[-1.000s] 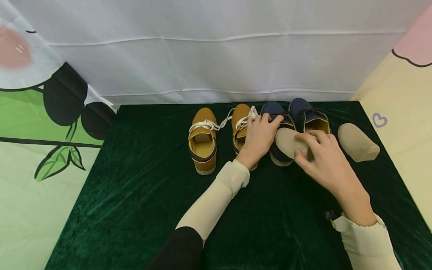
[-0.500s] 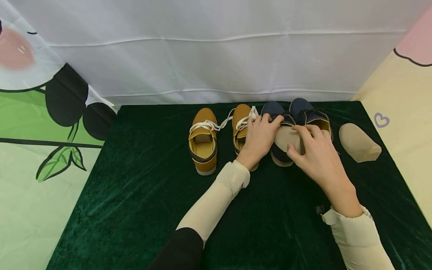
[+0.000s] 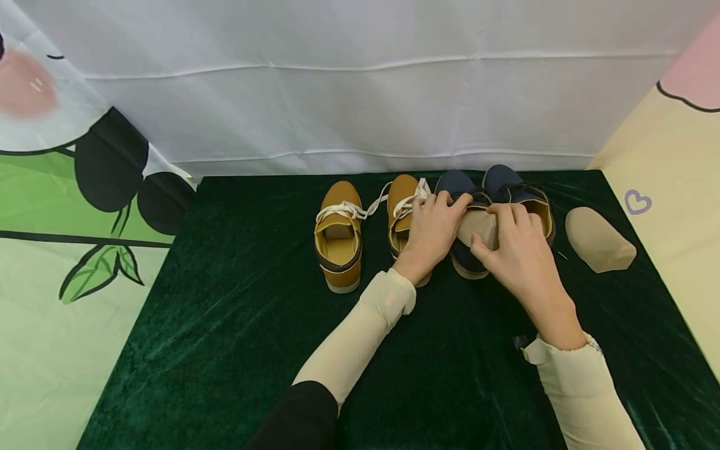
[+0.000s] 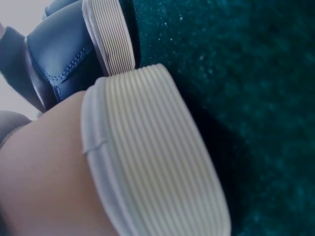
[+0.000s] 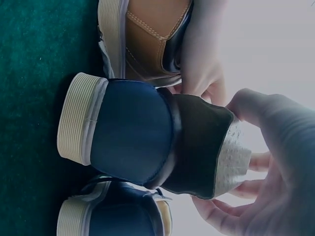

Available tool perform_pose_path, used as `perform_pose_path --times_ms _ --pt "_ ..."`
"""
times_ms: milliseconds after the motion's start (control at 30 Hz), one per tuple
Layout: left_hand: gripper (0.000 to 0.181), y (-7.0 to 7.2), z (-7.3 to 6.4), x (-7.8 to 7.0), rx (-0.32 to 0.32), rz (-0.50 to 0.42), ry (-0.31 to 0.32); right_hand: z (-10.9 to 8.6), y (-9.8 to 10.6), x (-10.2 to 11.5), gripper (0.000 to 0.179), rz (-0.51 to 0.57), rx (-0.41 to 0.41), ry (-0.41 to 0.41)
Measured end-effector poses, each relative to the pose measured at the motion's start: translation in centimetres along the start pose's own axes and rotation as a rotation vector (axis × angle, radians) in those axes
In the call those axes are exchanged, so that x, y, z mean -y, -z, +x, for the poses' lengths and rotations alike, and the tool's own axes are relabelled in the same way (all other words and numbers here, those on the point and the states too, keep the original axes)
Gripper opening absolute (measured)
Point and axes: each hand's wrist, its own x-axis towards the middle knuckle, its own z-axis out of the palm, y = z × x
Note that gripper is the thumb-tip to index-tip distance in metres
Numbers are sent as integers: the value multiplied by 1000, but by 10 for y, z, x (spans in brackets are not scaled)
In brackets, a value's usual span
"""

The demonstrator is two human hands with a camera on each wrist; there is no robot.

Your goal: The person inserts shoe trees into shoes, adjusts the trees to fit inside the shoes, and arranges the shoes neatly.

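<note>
Beige insert (image 3: 475, 229) lies between thumb and fingers of the right hand (image 3: 520, 256), pinched there, and sits in the opening of the inner navy shoe (image 3: 468, 261); the left hand (image 3: 430, 228) grips this shoe near its dark laces. Count on the green-covered tabletop (image 3: 225, 350): 2 navy shoes, 2 tan shoes (image 3: 340, 272) with white laces (image 3: 342, 210), 2 beige inserts visible, the 2nd insert (image 3: 599, 240) lying loose beside the outer navy shoe (image 3: 497, 181).
</note>
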Motion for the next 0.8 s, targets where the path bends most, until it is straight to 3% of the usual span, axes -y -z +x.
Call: perform_pose_path --times_ms 800 --pt "31 0 1 1 16 -11 10 24 -18 -5 57 19 22 -10"
